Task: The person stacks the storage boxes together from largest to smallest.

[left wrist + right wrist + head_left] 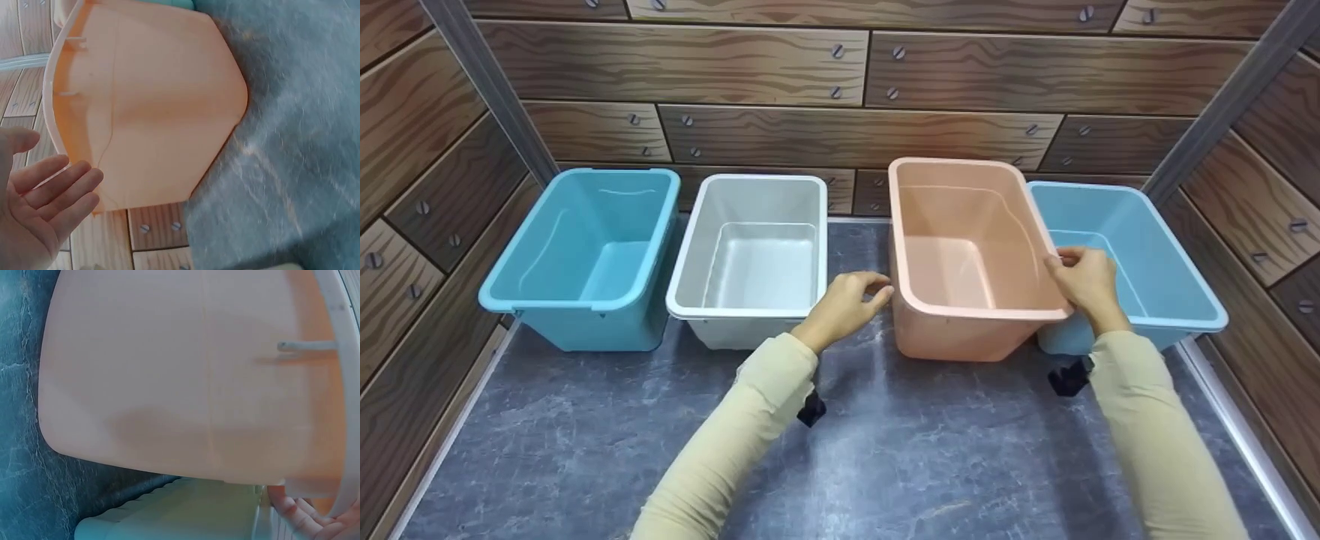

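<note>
head view: an orange tub [949,335] stands on the bench [915,442] between a white tub [765,202] and a light blue tub [1177,274]; a teal tub [592,328] stands at far left. the right hand [1086,281] pinches the orange tub's right rim; the left hand [847,304] is just beside its left side.

left wrist view: left grip released, fingers loosely extended; contact with the orange tub cannot be confirmed.

right wrist view: right grip grasping the orange tub's rim, fingers curled at it. step in hand, as judged: positioning this tub. next move probably calls for left-side support and clearance from the light blue tub.
</note>
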Demonstrator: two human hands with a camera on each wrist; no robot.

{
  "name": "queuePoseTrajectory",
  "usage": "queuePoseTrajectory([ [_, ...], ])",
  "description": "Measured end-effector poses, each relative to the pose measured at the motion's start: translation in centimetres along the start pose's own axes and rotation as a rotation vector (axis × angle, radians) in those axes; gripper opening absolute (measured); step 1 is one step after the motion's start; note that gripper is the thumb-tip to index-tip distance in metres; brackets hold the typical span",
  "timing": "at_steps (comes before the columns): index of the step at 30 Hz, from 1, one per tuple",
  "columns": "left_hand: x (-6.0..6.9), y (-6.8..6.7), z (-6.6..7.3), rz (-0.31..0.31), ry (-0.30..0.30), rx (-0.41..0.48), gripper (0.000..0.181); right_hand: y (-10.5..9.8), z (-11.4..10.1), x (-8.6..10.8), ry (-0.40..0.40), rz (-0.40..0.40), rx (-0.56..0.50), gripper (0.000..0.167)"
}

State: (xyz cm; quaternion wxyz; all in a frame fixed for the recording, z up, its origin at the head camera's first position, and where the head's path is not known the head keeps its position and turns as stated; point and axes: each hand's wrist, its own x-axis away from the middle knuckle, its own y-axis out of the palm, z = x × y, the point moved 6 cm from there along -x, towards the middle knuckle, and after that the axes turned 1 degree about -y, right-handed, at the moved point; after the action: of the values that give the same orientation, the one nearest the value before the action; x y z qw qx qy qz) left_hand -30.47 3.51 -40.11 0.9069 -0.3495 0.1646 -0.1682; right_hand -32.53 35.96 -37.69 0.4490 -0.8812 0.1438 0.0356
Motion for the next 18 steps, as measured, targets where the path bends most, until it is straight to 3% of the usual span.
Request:
queuePoseTrajectory([
  [5, -0.2, 0.1, -0.1, 0.035, -0.012, 0.077, 0.03, 0.2, -0.1, -0.1, 0.02, -0.006, 0.004, 0.041],
  [18, -0.5, 1.4, 0.0, 0.082, -0.056, 0.134, 0.035, 0.4, 0.4, -0.2, 0.068, 0.01, -0.005, 0.037],
])
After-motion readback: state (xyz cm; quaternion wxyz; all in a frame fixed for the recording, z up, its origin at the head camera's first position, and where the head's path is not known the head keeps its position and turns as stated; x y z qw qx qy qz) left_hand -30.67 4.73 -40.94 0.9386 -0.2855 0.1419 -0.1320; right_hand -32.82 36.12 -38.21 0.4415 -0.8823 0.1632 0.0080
